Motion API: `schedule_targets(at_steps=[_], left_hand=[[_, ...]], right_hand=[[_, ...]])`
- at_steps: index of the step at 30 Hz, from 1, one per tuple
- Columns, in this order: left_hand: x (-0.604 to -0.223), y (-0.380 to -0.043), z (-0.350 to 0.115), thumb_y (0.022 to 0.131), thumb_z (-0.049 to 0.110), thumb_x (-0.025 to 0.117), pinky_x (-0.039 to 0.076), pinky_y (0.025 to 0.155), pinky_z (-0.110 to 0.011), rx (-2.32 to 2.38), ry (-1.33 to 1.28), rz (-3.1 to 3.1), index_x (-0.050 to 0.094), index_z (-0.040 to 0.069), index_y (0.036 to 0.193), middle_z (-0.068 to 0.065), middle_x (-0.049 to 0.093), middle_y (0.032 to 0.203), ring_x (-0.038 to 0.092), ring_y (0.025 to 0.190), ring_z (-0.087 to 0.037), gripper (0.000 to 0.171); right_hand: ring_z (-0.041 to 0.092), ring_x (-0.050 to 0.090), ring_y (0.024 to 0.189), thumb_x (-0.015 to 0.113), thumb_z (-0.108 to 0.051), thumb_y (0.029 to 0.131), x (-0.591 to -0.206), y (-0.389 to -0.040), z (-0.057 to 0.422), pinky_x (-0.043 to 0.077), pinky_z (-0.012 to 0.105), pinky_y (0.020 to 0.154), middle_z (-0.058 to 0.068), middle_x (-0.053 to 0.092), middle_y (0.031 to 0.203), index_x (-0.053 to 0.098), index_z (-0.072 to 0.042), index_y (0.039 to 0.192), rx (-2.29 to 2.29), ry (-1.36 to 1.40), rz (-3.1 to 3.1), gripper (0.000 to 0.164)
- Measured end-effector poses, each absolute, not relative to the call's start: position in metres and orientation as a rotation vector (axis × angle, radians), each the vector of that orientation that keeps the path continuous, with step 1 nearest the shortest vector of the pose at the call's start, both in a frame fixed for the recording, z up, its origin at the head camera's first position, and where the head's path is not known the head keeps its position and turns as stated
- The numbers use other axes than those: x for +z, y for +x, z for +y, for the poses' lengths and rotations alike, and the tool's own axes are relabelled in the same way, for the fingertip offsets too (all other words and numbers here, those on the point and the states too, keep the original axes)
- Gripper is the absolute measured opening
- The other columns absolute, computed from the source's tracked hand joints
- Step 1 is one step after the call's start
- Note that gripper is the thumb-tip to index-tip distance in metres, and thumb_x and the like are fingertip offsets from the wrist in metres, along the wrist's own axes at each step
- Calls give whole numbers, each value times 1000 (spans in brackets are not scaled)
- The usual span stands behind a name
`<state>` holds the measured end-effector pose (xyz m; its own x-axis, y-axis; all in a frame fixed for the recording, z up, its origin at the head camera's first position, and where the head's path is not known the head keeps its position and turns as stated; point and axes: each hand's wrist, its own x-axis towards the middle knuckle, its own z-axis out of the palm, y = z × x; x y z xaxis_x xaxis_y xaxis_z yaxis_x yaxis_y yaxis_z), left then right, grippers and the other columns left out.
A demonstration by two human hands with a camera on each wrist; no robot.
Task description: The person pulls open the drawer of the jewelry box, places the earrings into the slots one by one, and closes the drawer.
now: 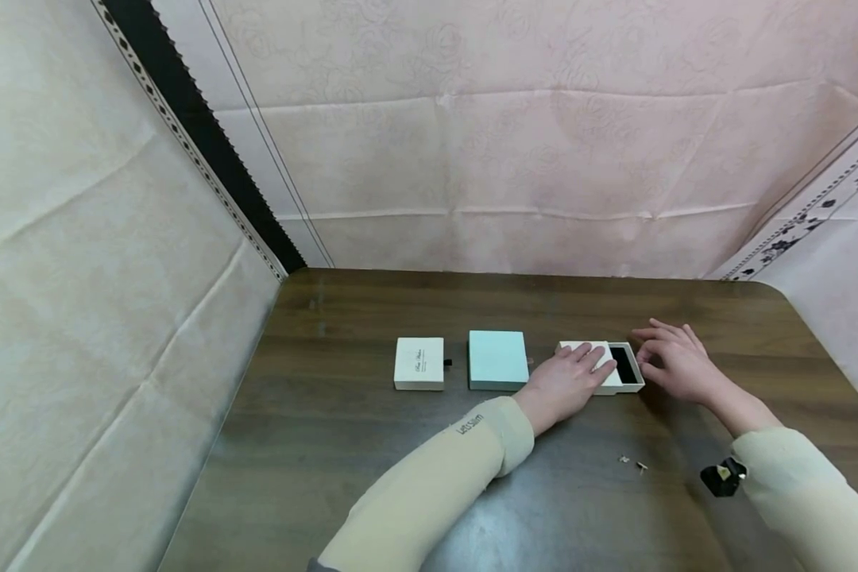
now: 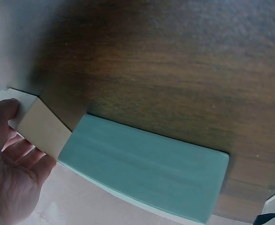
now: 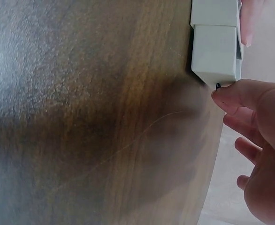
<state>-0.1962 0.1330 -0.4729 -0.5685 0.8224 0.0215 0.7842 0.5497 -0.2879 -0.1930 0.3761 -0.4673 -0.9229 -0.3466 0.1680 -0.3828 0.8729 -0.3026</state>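
At the right of the row lies a white slide-out box (image 2: 43, 124), its drawer (image 1: 632, 388) partly pulled out to the right and showing a black lining. My left hand (image 1: 561, 385) grips the outer sleeve, with the thumb on the near side and fingers across the top. At the drawer's end, my right hand (image 1: 675, 365) pinches a small black pull tab (image 3: 217, 86) between thumb and index finger. Its other fingers are loosely bent. Whether anything lies inside the drawer, I cannot tell.
A teal box (image 1: 498, 357) stands left of the slide-out box. Farther left is another white box (image 1: 419, 361) with printed lettering and a black tab (image 1: 447, 362). Two tiny shiny pieces, a left one (image 1: 624, 458) and a right one (image 1: 641, 466), lie on the brown table (image 1: 343, 445).
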Motion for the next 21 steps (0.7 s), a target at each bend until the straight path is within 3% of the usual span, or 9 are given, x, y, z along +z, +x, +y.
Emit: schedule_targets(at_steps=[14,21], left_hand=[[-470,-196,134,118,24,36,41,120,-28,389,-1381,-2651,37,30,168,2,39,171,39,156,-14,50],[-472,-197,133,118,22,37,40,120,-28,392,-1381,-2664,38,29,168,1,38,171,38,156,-15,50]], right_hand=[[63,52,130,76,2,88,-464,-194,381,35,83,104,36,67,128,68,-10,81,485,619,-2928,17],[60,56,127,80,-1,89,-459,-182,382,44,72,101,34,68,127,70,-7,90,479,607,-2936,12]])
